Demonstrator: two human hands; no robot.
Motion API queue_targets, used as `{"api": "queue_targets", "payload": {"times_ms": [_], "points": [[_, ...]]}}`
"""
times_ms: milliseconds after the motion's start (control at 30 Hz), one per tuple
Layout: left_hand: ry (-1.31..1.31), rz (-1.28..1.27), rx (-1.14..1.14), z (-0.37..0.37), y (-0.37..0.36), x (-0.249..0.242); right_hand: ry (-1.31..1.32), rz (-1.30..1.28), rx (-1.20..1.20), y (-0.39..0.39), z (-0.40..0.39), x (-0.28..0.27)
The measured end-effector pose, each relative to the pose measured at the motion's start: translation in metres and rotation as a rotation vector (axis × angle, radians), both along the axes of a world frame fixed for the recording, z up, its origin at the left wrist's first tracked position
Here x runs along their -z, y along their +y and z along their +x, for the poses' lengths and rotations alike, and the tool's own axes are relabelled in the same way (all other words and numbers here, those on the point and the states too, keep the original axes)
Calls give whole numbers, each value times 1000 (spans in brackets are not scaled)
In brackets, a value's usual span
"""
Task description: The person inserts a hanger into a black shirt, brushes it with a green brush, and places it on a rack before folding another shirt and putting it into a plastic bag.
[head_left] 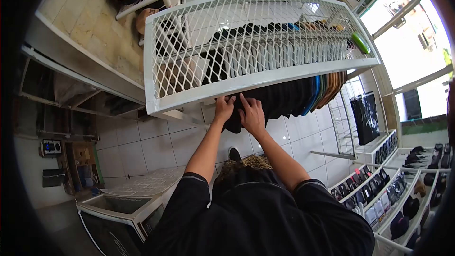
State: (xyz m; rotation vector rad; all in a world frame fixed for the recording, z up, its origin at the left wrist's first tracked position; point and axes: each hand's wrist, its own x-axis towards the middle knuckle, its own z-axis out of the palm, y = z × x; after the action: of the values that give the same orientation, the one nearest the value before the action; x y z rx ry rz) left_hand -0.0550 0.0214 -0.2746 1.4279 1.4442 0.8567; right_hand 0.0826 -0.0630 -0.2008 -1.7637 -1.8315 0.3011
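- the left hand (223, 107) is raised to the near edge of a white mesh rack (189, 47), its fingers curled over the top of a dark shirt (234, 123) hanging just under that edge; it looks closed on the cloth, though the rack's rim hides the fingertips.
- the right hand (252, 114) sits just beside the left, nearly touching it, with fingers pressed together and bent into the same dark fabric; thumb and fingers seem to pinch a fold.
- the dark shirt hangs straight below both hands, at the near end of a tightly packed row of shirts (303, 92) that runs away to the right of the right hand, dark ones first, then blue, green and tan.
- judged from its drape, the shirt is soft, light and limp; it will sag wherever it is not held, so the best grip is high up, at the shoulder or collar near the rail, rather than the loose hem.
- packed so close, the neighbours may drag along if one is pulled.
- below the arms, a tiled floor (137, 147); well to the right of the right hand, shelves of caps (379, 194).
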Motion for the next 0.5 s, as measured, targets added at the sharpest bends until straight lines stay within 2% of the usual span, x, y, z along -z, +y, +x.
{"api": "queue_targets", "payload": {"times_ms": [33, 167, 233, 267, 300, 367, 433, 500], "points": [[0, -2, 11, 0, 0, 3, -19, -63, -38, -2, 3, 0], [-51, 187, -35, -2, -12, -2, -109, -18, -65, -14, -2, 4], [228, 198, -32, -5, -31, -39, -76, -35, -76, -28, -1, 4], [343, 327, -33, -5, -45, -38, 16, -20, -64, -37, 2, 6], [338, 338, -26, -2, -59, -44, 105, -2, -47, -45, 8, 8], [424, 547, -144, 7, -95, -65, 99, 1, -12, -68, 25, 8], [356, 490, -89, 20, -122, -74, 227, -51, 73, -96, 51, 10], [292, 444, -29, 34, -136, -76, 236, -79, 167, -123, 79, 10]]}}
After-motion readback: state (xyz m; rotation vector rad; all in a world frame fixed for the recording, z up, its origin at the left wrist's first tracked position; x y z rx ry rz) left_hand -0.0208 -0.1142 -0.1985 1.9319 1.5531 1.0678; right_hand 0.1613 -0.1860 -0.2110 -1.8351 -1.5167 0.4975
